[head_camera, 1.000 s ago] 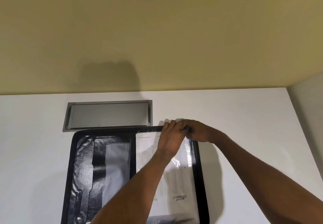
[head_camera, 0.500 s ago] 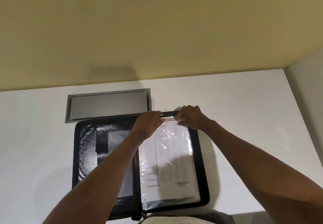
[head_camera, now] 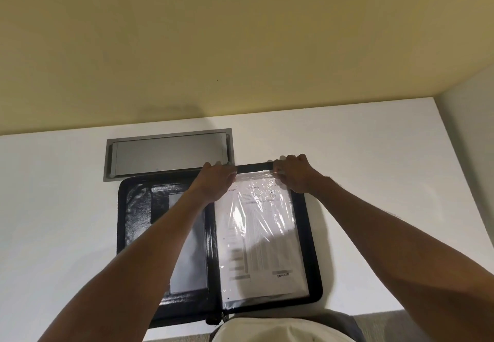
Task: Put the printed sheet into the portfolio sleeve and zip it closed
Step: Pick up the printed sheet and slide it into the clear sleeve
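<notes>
Moved apart since a second ago: left hand (head_camera: 213, 181) and right hand (head_camera: 295, 174), then bunched together at the top edge, now spread to opposite ends of the sleeve's dark top strip. Open black portfolio (head_camera: 133, 224) lying flat on the white table (head_camera: 53, 208), spine running from 12 to 6 o'clock. Clear sleeve (head_camera: 260, 234) on the right-hand panel, printed sheet (head_camera: 256, 251) inside it, text visible through glossy, wrinkled plastic. Left hand at the strip's 9 o'clock end, fingers curled down over the edge, apparently pinching it; exact grip hidden beneath the hand. Right hand at the 3 o'clock end, fingers bent and closed on the strip's corner. Grey recessed panel (head_camera: 168, 154) set in the table at 12 o'clock from the portfolio's left half, just beside its top edge. Outer zipper of the portfolio unfastened all round.
</notes>
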